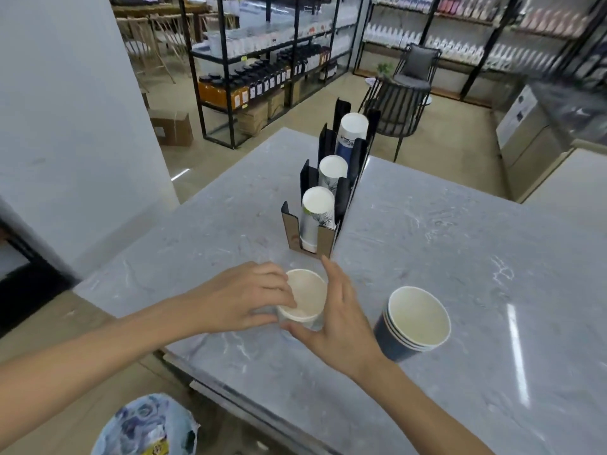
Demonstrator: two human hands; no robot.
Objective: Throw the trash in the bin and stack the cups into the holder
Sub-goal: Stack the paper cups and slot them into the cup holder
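A white paper cup (307, 295) stands upright on the grey marble counter (460, 257), just in front of the black cup holder (310, 239). My left hand (244, 297) grips its left rim and side. My right hand (341, 320) lies against the cup's right side with fingers straight and the thumb under its near edge. To the right stands a short stack of dark blue cups (412, 323), open end up. The holder has three slots, each filled with upside-down cup stacks (317, 213).
A bin lined with a bag and holding trash (147, 426) sits on the floor at the lower left, below the counter's near corner. A white pillar rises at the left. Shelving racks, cartons and a dark chair fill the room beyond the counter.
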